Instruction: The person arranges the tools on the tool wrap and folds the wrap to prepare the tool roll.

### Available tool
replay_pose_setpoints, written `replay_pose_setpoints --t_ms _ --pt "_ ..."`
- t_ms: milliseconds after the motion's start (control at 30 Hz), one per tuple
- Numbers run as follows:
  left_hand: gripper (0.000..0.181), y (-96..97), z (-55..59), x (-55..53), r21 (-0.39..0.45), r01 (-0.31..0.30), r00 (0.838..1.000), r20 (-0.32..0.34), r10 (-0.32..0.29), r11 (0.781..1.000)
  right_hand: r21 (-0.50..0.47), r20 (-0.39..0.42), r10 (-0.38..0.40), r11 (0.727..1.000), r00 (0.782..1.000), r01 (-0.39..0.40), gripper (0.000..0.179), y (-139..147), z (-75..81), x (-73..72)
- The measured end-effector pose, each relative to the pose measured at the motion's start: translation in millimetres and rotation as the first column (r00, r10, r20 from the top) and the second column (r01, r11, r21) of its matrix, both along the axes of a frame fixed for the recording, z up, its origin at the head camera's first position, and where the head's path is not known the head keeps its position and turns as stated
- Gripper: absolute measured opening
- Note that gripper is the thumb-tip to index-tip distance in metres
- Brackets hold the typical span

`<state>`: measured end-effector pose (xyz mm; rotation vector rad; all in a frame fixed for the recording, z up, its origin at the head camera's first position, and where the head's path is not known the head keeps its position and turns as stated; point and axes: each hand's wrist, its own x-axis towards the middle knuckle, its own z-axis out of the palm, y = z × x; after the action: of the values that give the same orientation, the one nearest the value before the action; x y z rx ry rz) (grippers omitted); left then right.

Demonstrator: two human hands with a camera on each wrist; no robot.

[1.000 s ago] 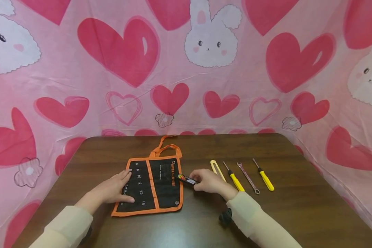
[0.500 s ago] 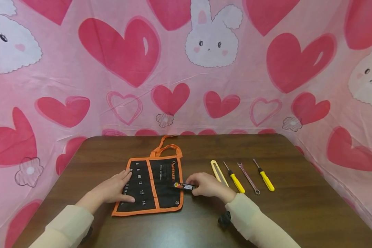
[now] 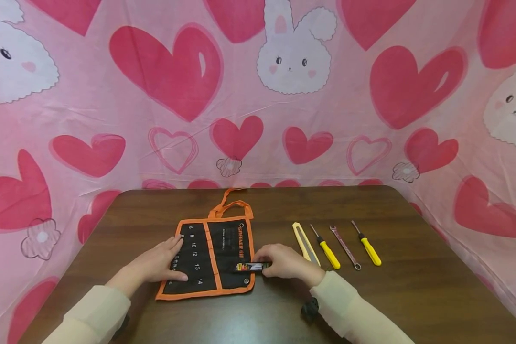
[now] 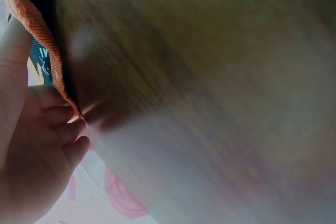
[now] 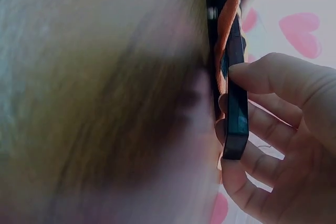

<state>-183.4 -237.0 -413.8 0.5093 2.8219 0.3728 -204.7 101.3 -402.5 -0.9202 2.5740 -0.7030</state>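
Note:
A black tool pouch (image 3: 225, 241) with orange trim and printed size numbers lies flat on the table. My left hand (image 3: 156, 260) rests palm down over its left edge, fingers spread and thumb reaching onto the black cloth. In the left wrist view, those fingers (image 4: 68, 129) lie along the orange trim (image 4: 50, 48). With fingers and thumb, my right hand (image 3: 284, 260) pinches a slim black case (image 3: 250, 267) bearing a red and yellow label. The case's labelled end overlaps the pouch's right border, near the lower snap. The right wrist view shows the thumb on one side of the case (image 5: 238, 111).
Right of my right hand lie a yellow utility knife (image 3: 303, 239), a yellow-handled screwdriver (image 3: 328, 251), a wrench (image 3: 345, 246) and another yellow-handled screwdriver (image 3: 369, 248). Orange ties (image 3: 230, 208) trail from the pouch's far edge. A pink heart-patterned cloth (image 3: 232, 105) hangs behind the brown table (image 3: 284, 315).
My right hand has moved the black case toward me and slightly left, swinging it from a slant to nearly level across the pouch's right border. The left hand has stayed in place.

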Motion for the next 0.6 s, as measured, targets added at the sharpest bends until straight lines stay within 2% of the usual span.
replay_pose_setpoints --t_ms 300,600 --pt "0.110 0.5 -0.5 0.2 -0.003 -0.006 1.000 -0.003 0.006 1.000 0.037 -0.053 0.081 0.996 0.995 -0.079 0.024 -7.1 0.8 4.3" --pt "0.110 0.3 -1.2 0.0 -0.010 -0.007 1.000 0.000 0.007 1.000 0.044 -0.034 0.130 0.991 0.991 -0.128 0.024 -13.5 2.7 8.3"
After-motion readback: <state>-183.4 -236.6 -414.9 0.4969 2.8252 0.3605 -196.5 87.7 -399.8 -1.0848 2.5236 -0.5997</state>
